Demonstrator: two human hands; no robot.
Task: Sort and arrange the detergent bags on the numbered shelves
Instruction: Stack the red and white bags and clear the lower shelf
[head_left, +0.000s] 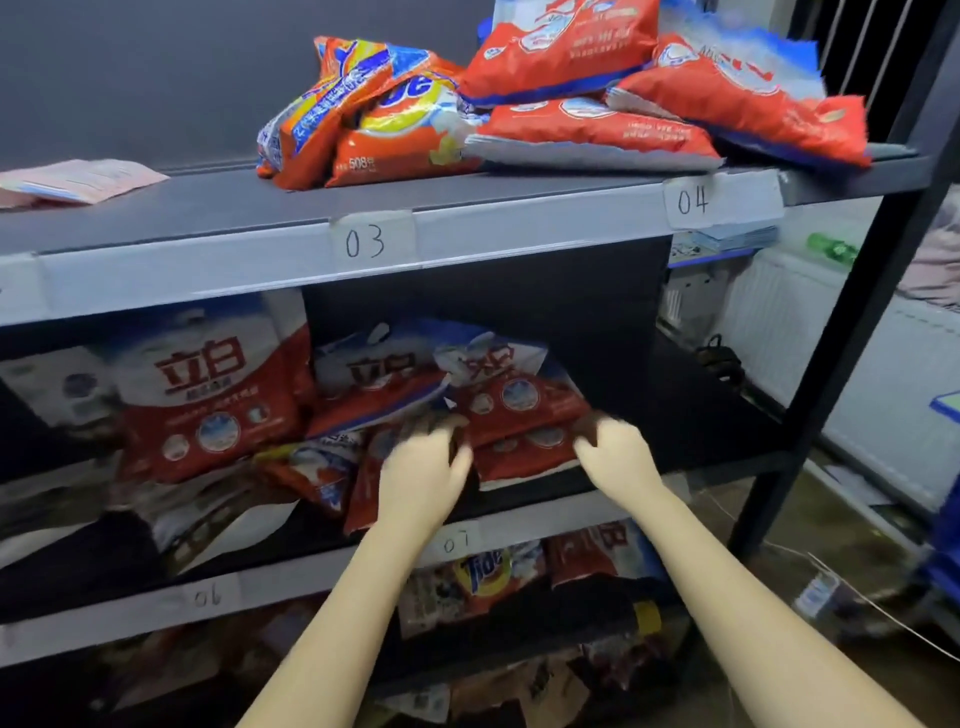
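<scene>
Forearms reach up from the bottom of the view to the middle shelf, both hands at a stack of red-and-white plastic detergent bags (519, 415) lying flat above the paper label marked 07 (457, 543). The left hand (423, 470) has its fingers curled over the stack's near left corner, and the right hand (615, 449) curls at its right end; motion blur hides the fingertips, so whether they truly pinch the plastic or only press on it cannot be told. Taking the pile from both ends suggests squaring it up or lifting it whole, since slack bags slide apart under one hand.

Left of it on the same grey metal shelf (717, 415), a large red-and-white bag (208, 395) stands upright above label 06 (208, 597), with smaller bags slumped between. Below, an orange bag (485, 571) and others lie jumbled. Farthest, on the top shelf, orange-and-yellow bags (363, 119) heap over label 03 (365, 241) and red bags (649, 93) over label 04 (693, 200), suggesting that sorting by kind is under way.
</scene>
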